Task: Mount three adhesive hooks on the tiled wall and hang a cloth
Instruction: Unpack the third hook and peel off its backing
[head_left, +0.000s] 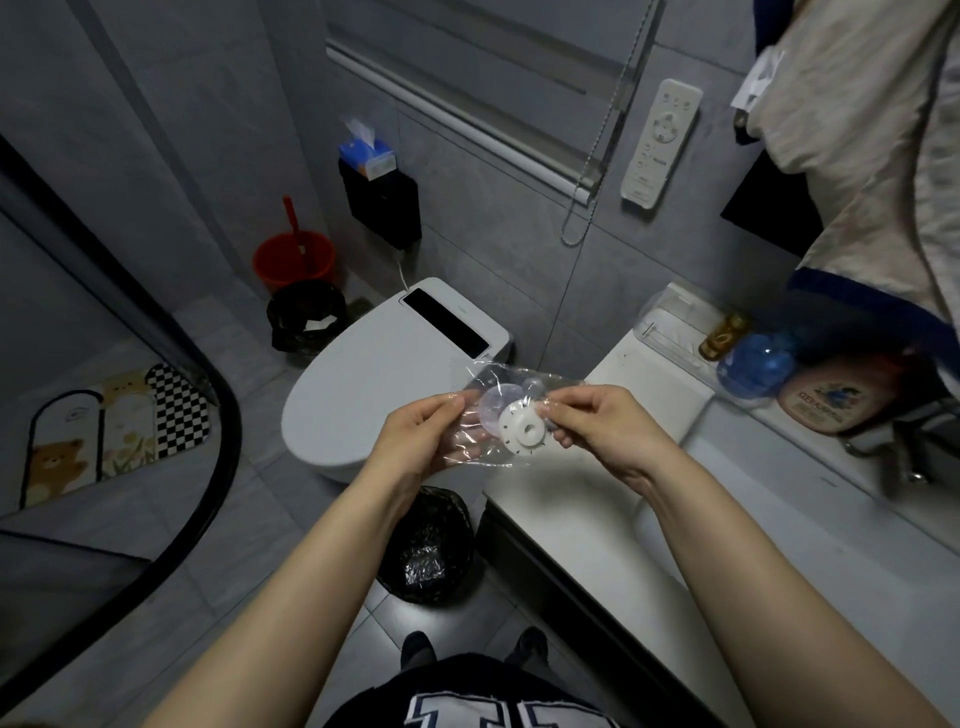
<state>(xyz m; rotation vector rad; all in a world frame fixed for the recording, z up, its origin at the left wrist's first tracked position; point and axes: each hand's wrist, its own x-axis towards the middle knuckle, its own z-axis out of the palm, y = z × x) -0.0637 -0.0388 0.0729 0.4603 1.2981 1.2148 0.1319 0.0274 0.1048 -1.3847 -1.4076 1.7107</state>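
Centrally, both hands hold a clear plastic bag in the air above the closed toilet lid. Inside the bag lies a white round adhesive hook with a hole at its middle, overlapping a translucent disc. The left hand pinches the bag's left edge between thumb and fingers; the right hand pinches the right edge, its fingertips just beside the white hook. The two hands stand apart, with the bag stretched between them.

Behind, the grey tiled wall carries a white remote panel and a black holder with a blue tissue pack. To the right, a white surface bears a blue bottle and a pink bottle. A pale cloth hangs at the upper right. On the floor stand an orange bucket and two black-lined bins, one beside the bucket and one below the hands. A patterned bath mat lies at the left.
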